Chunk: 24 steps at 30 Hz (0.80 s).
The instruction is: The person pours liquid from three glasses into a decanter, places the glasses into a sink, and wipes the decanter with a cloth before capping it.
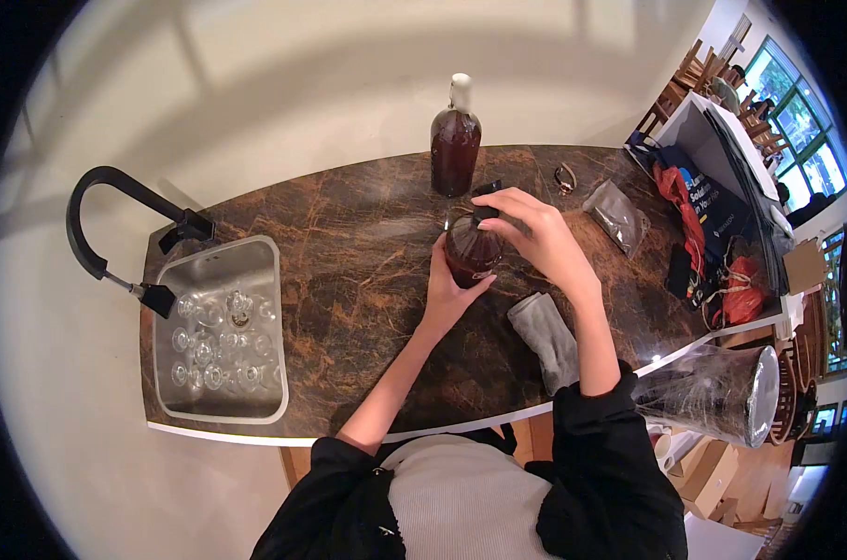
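Note:
My left hand (449, 291) wraps around the lower side of a glass bottle (473, 254) of dark red-brown liquid, which stands on the counter in front of me. Over its top, my right hand (540, 233) has its fingers closed around the dark bottle cap (485, 214). Just behind my right fingertips lies a small black object (490, 188), partly hidden. A second bottle (456, 149) of dark red liquid, with a whitish top, stands upright farther back by the wall. Right of the held bottle, a folded grey cloth (545, 341) lies near my right forearm.
At the left, a steel sink (279, 327) holds several clear glasses under a black faucet (92, 219). A plastic pouch (617, 219) and a small ring-like item (565, 179) lie back right. A bin (776, 317) of bags and a plastic-wrapped cylinder (713, 392) flank the right edge.

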### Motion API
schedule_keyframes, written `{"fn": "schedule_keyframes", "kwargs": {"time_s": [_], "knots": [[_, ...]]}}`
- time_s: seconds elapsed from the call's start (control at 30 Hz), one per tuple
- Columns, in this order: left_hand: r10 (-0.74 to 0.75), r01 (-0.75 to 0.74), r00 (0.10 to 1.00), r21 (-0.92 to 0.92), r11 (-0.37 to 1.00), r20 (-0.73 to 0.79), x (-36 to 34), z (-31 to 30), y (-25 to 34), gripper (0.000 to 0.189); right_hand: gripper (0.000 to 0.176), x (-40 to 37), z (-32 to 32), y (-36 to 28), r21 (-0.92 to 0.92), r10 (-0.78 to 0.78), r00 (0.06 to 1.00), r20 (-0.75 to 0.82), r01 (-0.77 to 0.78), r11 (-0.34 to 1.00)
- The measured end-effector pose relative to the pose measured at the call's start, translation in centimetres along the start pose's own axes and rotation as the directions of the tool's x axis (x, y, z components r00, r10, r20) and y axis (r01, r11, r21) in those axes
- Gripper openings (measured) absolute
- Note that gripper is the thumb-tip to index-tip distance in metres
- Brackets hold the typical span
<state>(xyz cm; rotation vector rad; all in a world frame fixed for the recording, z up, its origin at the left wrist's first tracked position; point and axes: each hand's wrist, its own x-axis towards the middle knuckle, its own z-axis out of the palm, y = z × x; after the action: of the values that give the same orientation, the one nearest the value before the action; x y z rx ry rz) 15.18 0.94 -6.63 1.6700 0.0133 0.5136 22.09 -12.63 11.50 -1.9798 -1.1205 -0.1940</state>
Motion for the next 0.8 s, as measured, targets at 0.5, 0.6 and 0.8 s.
{"fn": "schedule_keyframes", "kwargs": {"time_s": [0.5, 0.6, 0.8], "knots": [[-0.007, 0.009, 1.000, -0.125, 0.992, 0.013, -0.1, 0.0, 0.4, 0.095, 0.053, -1.5, 1.0, -0.9, -0.059, 0.093, 0.988, -0.124, -0.100, 0.993], [-0.020, 0.022, 0.999, -0.070, 0.997, 0.030, -0.1, -0.1, 0.5, 0.092, 0.048, -1.6, 1.2, -1.0, -0.058, 0.079, 0.989, -0.125, -0.086, 0.995], [-0.022, 0.022, 1.000, 0.007, 1.000, 0.017, -0.1, -0.2, 0.6, 0.093, 0.044, -1.7, 1.6, -0.3, -0.015, 0.049, 0.988, -0.145, -0.051, 0.999]]}}
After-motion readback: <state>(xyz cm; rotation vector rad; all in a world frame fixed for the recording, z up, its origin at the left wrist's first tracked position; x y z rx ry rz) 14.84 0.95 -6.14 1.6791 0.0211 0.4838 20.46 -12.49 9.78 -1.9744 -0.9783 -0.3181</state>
